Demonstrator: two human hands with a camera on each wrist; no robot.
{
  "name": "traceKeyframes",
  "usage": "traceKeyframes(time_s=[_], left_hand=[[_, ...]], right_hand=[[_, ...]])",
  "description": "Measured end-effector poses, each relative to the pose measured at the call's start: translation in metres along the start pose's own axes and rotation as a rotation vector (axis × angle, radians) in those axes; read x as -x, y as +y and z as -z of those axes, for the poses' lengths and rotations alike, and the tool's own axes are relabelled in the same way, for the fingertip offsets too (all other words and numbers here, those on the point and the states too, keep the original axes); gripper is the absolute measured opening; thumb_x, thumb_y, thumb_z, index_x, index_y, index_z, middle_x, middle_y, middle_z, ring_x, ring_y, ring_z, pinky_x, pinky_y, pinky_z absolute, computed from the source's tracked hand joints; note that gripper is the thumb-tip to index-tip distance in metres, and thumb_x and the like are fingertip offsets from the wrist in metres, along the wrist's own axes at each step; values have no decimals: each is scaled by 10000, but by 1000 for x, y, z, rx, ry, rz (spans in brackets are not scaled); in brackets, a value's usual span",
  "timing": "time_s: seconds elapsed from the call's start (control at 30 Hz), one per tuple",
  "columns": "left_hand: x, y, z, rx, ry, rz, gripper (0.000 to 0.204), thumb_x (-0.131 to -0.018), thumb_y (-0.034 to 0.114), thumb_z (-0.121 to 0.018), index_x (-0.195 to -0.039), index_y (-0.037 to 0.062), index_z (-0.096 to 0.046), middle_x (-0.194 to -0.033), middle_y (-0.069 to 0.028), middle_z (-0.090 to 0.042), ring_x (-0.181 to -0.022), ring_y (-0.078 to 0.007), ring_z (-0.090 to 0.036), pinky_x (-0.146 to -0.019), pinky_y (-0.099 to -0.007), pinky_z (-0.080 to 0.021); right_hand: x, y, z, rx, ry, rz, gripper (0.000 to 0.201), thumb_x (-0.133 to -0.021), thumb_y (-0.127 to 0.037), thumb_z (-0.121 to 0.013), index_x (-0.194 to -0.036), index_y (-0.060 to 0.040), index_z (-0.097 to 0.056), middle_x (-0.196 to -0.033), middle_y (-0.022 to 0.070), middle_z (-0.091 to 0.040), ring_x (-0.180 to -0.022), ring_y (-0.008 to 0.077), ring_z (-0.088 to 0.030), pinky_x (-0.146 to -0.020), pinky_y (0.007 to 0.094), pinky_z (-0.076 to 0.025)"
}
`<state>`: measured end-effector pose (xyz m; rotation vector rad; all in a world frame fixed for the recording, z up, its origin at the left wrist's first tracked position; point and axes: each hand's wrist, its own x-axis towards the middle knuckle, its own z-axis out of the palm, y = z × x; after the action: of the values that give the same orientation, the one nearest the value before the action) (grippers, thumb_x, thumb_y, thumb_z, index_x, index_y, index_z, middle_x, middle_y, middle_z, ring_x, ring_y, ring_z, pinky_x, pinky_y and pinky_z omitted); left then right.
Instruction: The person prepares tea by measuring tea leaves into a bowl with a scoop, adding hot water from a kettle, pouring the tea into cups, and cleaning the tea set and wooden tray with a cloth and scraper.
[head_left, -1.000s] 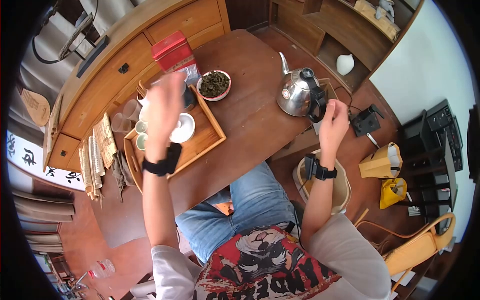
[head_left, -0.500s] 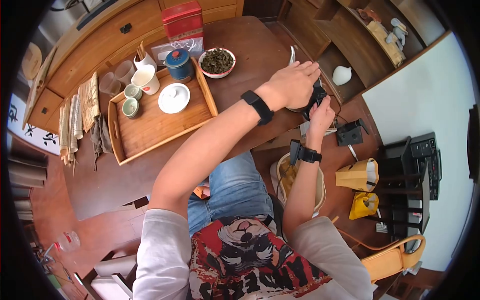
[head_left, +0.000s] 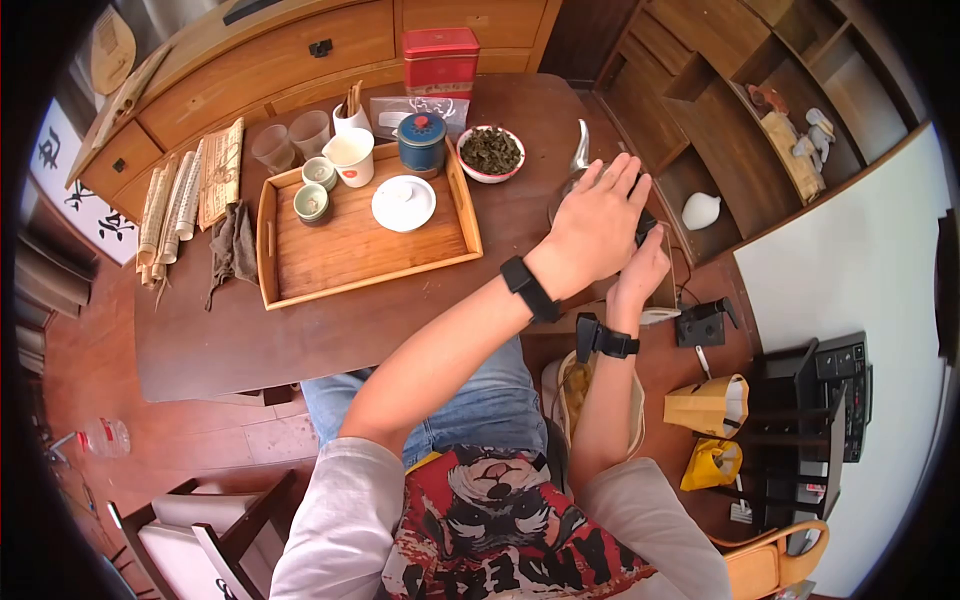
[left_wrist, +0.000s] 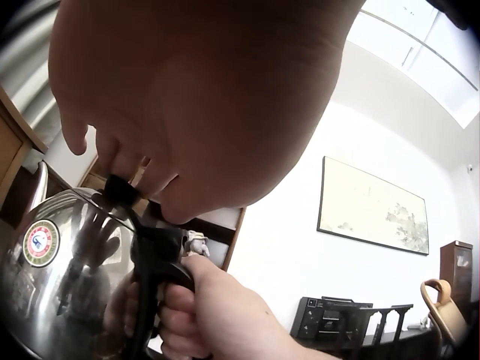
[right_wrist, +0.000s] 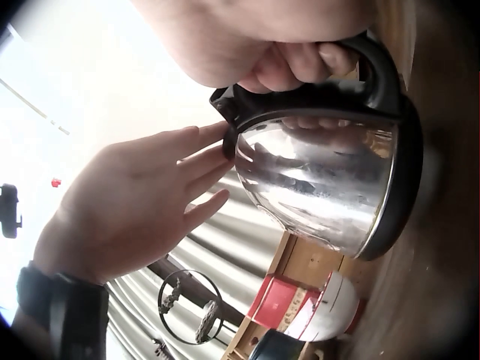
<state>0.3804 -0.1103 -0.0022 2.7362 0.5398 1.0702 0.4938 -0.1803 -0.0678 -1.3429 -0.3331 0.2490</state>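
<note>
Right hand: your right hand [head_left: 640, 276] gripped the black plastic handle [right_wrist: 386, 75] of a rounded, polished steel kettle [right_wrist: 315, 184], fingers curled round it.
Left hand: your left hand [head_left: 598, 224] lay over the kettle's top, fingers nearly straight, their tips at the black lid knob [left_wrist: 121, 191]; I could not tell whether they pressed it.
Kettle: it was at the right end of your dark brown wooden table [head_left: 200, 345], its thin curved spout [head_left: 581, 146] pointing away from you; whether its base touched the wood was unclear.
Bowl: left of the spout stood a white, red-rimmed bowl [head_left: 490, 179] of dark leaves [head_left: 492, 153].
Tin: a red box-shaped tin [head_left: 440, 60] stood beyond the bowl.
Tray: a rectangular light-wood tray [head_left: 350, 258] on your left held a blue lidded jar [head_left: 421, 150], a round white knobbed piece [head_left: 404, 204], a white cup with a red mark [head_left: 349, 162] and two small pale green cups [head_left: 311, 206].
Far left: a crumpled grey-brown cloth [head_left: 233, 248] lay beside the tray.
</note>
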Motion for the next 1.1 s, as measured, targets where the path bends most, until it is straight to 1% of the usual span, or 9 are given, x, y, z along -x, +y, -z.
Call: traceKeyframes(time_s=[0.03, 0.07, 0.13, 0.2, 0.3, 0.5, 0.57, 0.77, 1.1], left_hand=[[5, -1, 6, -24, -3, 30, 653, -994, 195, -683, -1581, -55, -548, -1681, -260, -499, -1604, -387, -439, -1319, -511, -361], [10, -2, 9, -4, 22, 46, 690, -963, 192, -712, -1565, -99, -537, -1673, -302, -486, -1606, -419, -426, -1325, -512, -352], [21, -5, 15, -20, 44, 75, 708, -946, 182, -722, -1560, -115, -530, -1671, -321, -478, -1606, -433, -421, -1326, -512, -350], [32, -10, 21, -24, 67, 115, 748, -908, 151, -739, -1556, -145, -510, -1668, -361, -455, -1608, -462, -405, -1328, -514, -348], [47, -17, 26, -13, 81, 163, 755, -911, 150, -736, -1566, -142, -499, -1676, -362, -443, -1609, -463, -404, -1327, -515, -348], [63, -23, 30, 18, 92, 195, 703, -963, 130, -659, -1580, -149, -471, -1685, -370, -422, -1610, -478, -391, -1327, -519, -335], [65, -22, 29, 22, 99, 201, 691, -971, 123, -644, -1581, -152, -467, -1686, -372, -419, -1610, -483, -389, -1326, -519, -334], [70, -20, 26, 33, 95, 229, 691, -978, 116, -632, -1585, -160, -449, -1694, -377, -397, -1610, -492, -378, -1329, -526, -326], [69, -17, 20, 88, 95, 253, 699, -977, 92, -618, -1595, -167, -420, -1712, -378, -362, -1626, -494, -347, -1338, -534, -312]], right_hand=[[3, 4, -4, -1, -9, 5, 574, -1200, -395, -533, -871, 18, -759, -760, -26, -668, -638, 44, -544, -560, 231, -415], [6, 11, -8, -26, -46, 11, 572, -1202, -389, -530, -890, 27, -768, -779, -23, -683, -646, 40, -550, -564, 227, -413], [14, 17, -17, -53, -88, -19, 559, -1205, -365, -525, -938, 48, -789, -823, -16, -717, -670, 32, -565, -576, 217, -405], [24, 20, -26, -66, -129, -25, 554, -1205, -359, -525, -931, 44, -787, -812, -21, -709, -660, 31, -554, -572, 217, -401], [33, 28, -30, -63, -210, -32, 537, -1204, -342, -527, -920, 33, -786, -798, -31, -693, -628, 27, -518, -559, 220, -392], [50, 22, -44, -31, -192, -64, 531, -1201, -333, -533, -866, 10, -762, -750, -48, -645, -607, 26, -478, -541, 229, -367], [52, 20, -47, -31, -166, -59, 538, -1198, -321, -542, -806, -4, -728, -717, -52, -611, -595, 30, -460, -535, 235, -359], [38, 38, -35, -14, -233, -29, 550, -1193, -297, -556, -739, -15, -685, -692, -51, -589, -591, 35, -450, -534, 238, -360], [32, 40, -38, -78, -256, -61, 510, -1189, -287, -555, -809, 12, -719, -754, -34, -628, -634, 45, -512, -544, 238, -398]])
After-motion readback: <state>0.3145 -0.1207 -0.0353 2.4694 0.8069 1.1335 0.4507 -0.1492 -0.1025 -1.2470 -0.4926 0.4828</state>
